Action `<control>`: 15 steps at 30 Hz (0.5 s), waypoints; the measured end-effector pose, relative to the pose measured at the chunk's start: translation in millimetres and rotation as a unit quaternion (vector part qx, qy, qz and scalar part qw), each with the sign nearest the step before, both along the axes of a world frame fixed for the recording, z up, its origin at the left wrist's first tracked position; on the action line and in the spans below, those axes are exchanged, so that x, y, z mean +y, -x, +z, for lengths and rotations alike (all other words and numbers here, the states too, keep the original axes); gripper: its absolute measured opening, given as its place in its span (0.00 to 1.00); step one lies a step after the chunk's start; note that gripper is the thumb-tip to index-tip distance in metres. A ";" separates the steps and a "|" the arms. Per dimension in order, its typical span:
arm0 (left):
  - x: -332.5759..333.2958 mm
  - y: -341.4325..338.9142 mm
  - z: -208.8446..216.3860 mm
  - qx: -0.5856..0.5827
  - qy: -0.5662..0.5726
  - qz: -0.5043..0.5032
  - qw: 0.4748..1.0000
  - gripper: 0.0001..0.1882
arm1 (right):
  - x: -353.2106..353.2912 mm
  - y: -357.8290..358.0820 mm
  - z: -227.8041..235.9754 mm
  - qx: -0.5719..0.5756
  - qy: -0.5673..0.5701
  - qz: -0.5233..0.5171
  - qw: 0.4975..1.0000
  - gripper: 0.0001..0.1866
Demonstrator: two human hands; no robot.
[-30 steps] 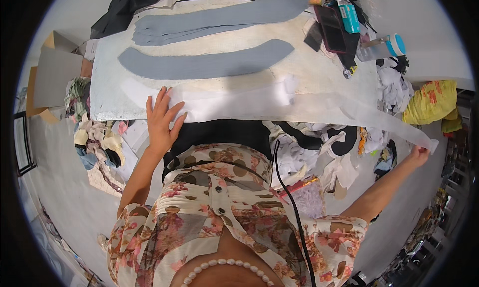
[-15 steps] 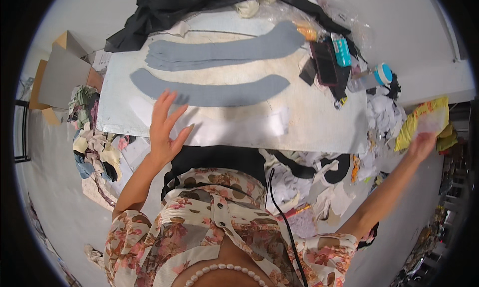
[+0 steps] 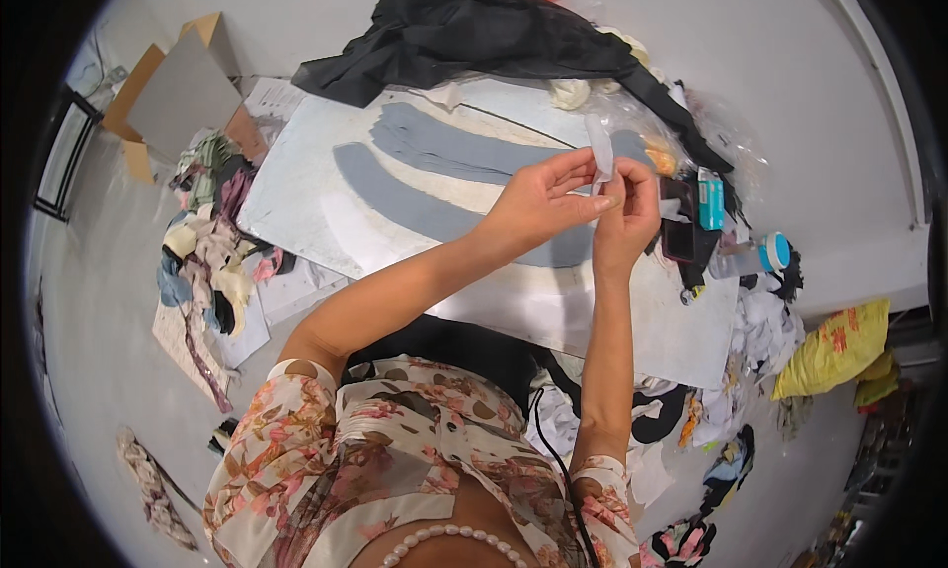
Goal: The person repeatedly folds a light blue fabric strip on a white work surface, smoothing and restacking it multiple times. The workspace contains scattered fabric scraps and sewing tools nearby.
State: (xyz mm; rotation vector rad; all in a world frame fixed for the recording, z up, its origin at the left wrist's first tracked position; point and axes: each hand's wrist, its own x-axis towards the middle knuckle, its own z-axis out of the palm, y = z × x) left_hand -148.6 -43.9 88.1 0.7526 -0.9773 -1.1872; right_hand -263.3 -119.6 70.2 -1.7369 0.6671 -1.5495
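Observation:
My two hands meet above the right half of the table. Between them rises a thin, pale, translucent strip; whether it is cloth or film I cannot tell. My left hand pinches it from the left, fingers bent toward its edge. My right hand grips it low down, fingers curled round. Beneath my arms lies a curved grey fabric piece, partly hidden by my left forearm. Behind it is a stack of similar grey curved pieces. White material lies in front, mostly covered by my arm.
Black fabric is heaped along the far edge of the table. At the right stand a phone, a teal box and a blue-lidded jar. Scraps and a cardboard box are left; a yellow bag is right.
My right hand has come in from beside the yellow bag to over the table. My left hand moved right to meet it, closing on the pale strip. The view has turned somewhat.

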 end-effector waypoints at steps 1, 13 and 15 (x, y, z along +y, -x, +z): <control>1.5 -2.9 -0.3 0.015 0.005 0.000 1.000 0.33 | 2.4 -5.6 -2.5 0.022 0.047 -0.016 0.999 0.02; -7.7 -33.1 3.1 0.025 -0.004 0.135 0.990 0.12 | -24.1 -11.7 25.3 0.023 -0.092 0.263 0.960 0.23; -8.4 -35.6 5.3 0.022 -0.009 0.165 0.986 0.12 | -39.5 3.3 15.5 0.098 -0.154 0.318 0.931 0.19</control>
